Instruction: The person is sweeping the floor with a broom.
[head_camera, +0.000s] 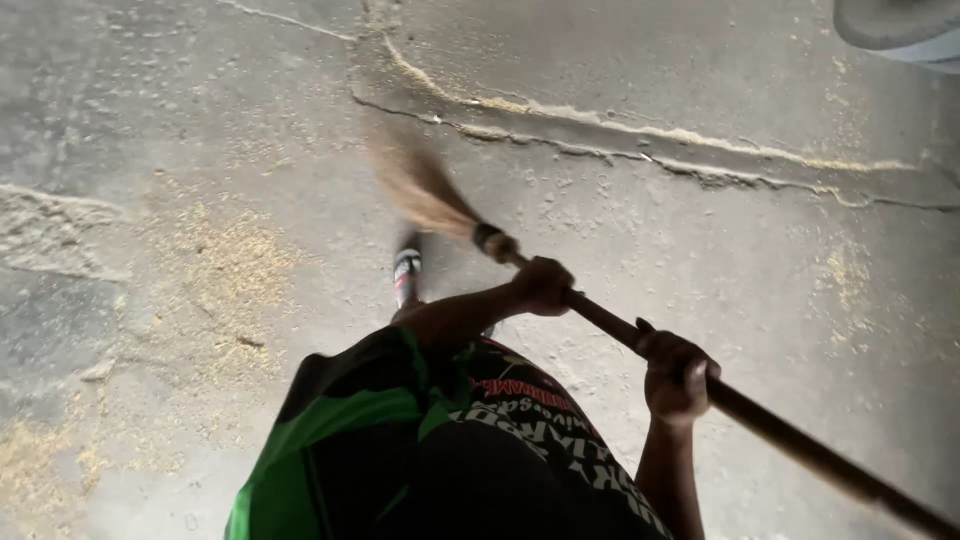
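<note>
Both my hands grip a broom (700, 385) handle: left hand (543, 286) nearer the blurred bristles, right hand (678, 375) farther back, above a cracked floor (700, 230) scattered with sawdust (230, 265).

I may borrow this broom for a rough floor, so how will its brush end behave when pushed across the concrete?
The bristle head probably flexes easily: it shows as a loose, motion-blurred fan. The wooden handle looks stiff and straight, and both the left hand and right hand grip it. The fine yellowish dust should scatter lightly, though cracks in the concrete floor may trap some.
</note>
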